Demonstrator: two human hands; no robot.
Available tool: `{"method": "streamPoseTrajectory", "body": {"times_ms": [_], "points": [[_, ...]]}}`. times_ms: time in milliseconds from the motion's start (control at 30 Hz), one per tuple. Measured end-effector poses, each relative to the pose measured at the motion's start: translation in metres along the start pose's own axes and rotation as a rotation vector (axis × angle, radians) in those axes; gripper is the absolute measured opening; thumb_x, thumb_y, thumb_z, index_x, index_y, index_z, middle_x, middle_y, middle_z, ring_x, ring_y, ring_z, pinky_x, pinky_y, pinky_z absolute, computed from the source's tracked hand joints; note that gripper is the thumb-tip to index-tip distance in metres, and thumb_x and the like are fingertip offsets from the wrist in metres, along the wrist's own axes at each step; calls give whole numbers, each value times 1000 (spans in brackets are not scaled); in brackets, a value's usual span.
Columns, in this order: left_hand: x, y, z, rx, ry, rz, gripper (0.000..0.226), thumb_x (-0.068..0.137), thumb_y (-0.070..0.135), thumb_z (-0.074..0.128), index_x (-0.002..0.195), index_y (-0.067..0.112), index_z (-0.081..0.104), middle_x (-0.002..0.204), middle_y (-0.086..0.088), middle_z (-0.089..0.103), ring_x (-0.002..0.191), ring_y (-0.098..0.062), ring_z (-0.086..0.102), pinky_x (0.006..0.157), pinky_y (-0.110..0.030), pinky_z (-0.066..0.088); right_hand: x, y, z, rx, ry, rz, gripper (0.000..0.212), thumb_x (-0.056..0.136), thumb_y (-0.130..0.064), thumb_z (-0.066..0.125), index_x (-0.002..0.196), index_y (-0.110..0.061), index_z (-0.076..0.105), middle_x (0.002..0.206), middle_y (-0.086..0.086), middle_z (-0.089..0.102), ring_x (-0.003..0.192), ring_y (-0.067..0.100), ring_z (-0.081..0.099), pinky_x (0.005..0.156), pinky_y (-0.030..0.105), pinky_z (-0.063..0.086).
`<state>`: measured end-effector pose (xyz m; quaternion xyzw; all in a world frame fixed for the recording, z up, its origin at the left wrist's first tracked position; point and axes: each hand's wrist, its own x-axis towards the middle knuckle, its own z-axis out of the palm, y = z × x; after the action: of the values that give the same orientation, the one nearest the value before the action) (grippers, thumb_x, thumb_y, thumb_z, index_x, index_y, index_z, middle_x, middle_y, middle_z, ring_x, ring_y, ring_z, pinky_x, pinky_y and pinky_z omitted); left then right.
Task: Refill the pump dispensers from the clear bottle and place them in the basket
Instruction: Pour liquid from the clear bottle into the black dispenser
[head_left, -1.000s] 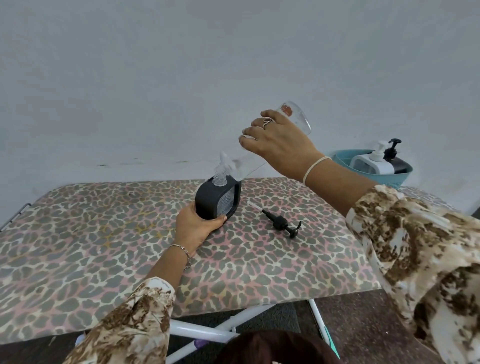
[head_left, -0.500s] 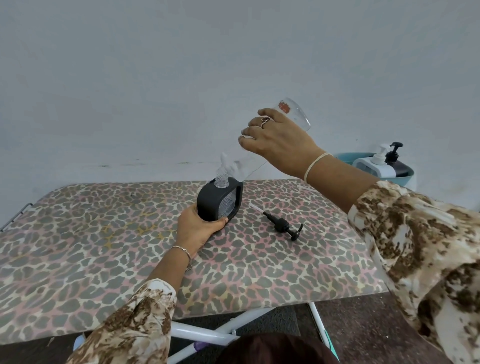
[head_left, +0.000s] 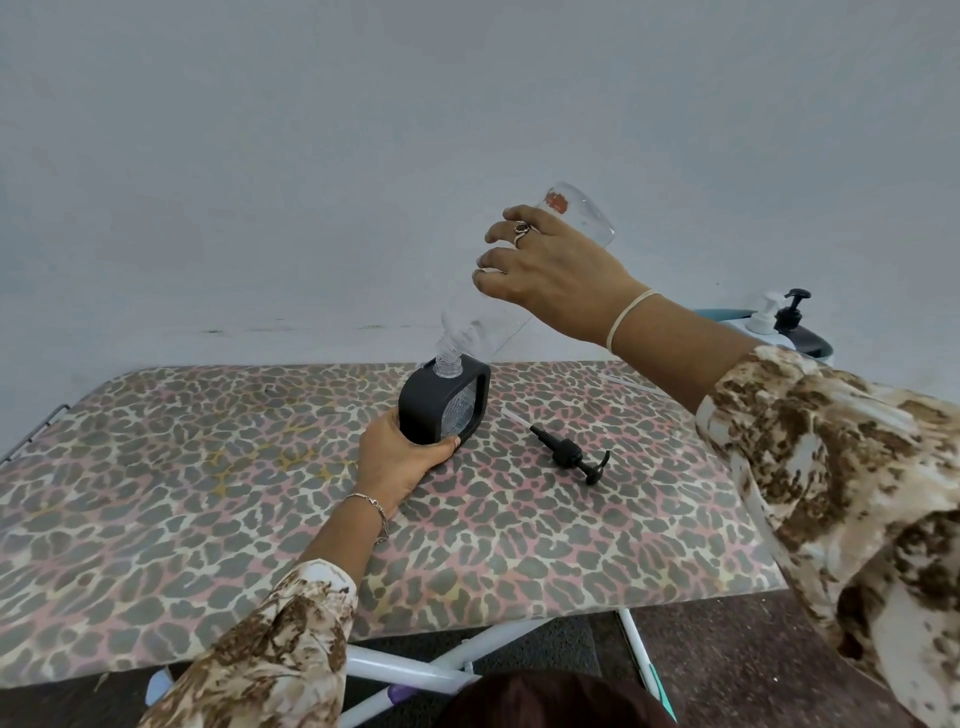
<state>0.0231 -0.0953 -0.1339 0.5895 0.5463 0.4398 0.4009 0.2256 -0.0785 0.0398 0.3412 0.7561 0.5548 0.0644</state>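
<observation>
A black square dispenser (head_left: 435, 402) with a clear window stands on the leopard-print board (head_left: 208, 493). My left hand (head_left: 400, 457) grips its lower left side. My right hand (head_left: 550, 270) holds the clear bottle (head_left: 483, 327) tipped steeply, base up, its neck resting in the dispenser's open mouth. The dispenser's black pump head (head_left: 569, 453) lies loose on the board to the right. At the far right a teal basket (head_left: 727, 315) holds a white dispenser (head_left: 764, 316) and a black one (head_left: 795, 317), partly hidden behind my right arm.
A plain grey wall runs close behind the board. The board's white metal legs (head_left: 415, 670) cross below its front edge over a dark floor. A thin clear tube (head_left: 631, 385) lies on the board near my right sleeve.
My right hand has raised the clear bottle's base higher, so it tips more steeply into the dispenser. The left hand and the pump head have stayed put.
</observation>
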Motion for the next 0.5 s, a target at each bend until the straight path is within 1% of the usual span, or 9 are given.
{"method": "streamPoseTrajectory", "body": {"times_ms": [67, 100, 133, 200, 300, 367, 467, 500], "points": [[0, 0, -1, 11, 5, -2, 49, 62, 12, 89, 104, 13, 64, 86, 7, 65, 69, 4, 64, 66, -11, 50, 2, 1, 0, -3, 2, -12, 26, 90, 2, 48, 103, -18, 58, 106, 1, 69, 116, 30, 55, 110, 42, 29], [0, 0, -1, 16, 1, -3, 48, 63, 11, 88, 103, 14, 63, 85, 7, 64, 68, 6, 64, 65, -9, 49, 3, 1, 0, -6, 4, -18, 26, 89, 2, 48, 103, -19, 58, 105, 1, 69, 116, 29, 55, 109, 42, 29], [0, 0, -1, 10, -7, -6, 45, 64, 9, 88, 100, 15, 61, 81, 9, 63, 62, 10, 62, 60, -5, 47, 4, 2, 0, -9, 8, -24, 27, 89, 2, 49, 102, -19, 58, 104, 0, 69, 116, 29, 55, 109, 41, 30], [-1, 2, 0, -1, -13, 2, 42, 66, 5, 85, 96, 16, 58, 71, 13, 60, 52, 17, 57, 51, -2, 42, 5, 3, -1, -10, 15, -33, 27, 88, 3, 49, 100, -19, 59, 102, 0, 70, 114, 29, 56, 108, 41, 31], [-2, 2, 0, -16, -19, 0, 40, 68, 3, 84, 94, 16, 56, 68, 14, 58, 49, 17, 56, 46, -2, 41, 8, 4, -1, -19, 21, -47, 25, 89, 2, 49, 97, -19, 59, 101, -1, 70, 114, 29, 56, 107, 41, 33], [-2, 4, -1, 1, -6, 2, 40, 67, 5, 85, 93, 17, 57, 70, 13, 60, 51, 13, 59, 48, -3, 42, 10, 5, -1, -21, 23, -56, 25, 89, 3, 50, 97, -19, 59, 102, 0, 70, 115, 30, 55, 107, 41, 33], [-1, 3, -1, 31, 7, 16, 44, 63, 11, 88, 94, 21, 60, 84, 8, 65, 65, 7, 61, 59, -5, 45, 13, 7, -1, -36, 25, -65, 24, 90, 1, 50, 97, -20, 59, 101, -1, 70, 117, 30, 53, 108, 40, 32], [0, 1, -1, 32, 9, 20, 44, 63, 12, 88, 95, 21, 61, 86, 8, 65, 67, 6, 61, 60, -6, 46, 15, 7, -1, -37, 28, -66, 25, 90, 1, 49, 97, -20, 59, 101, -1, 70, 118, 30, 52, 108, 40, 32]]}}
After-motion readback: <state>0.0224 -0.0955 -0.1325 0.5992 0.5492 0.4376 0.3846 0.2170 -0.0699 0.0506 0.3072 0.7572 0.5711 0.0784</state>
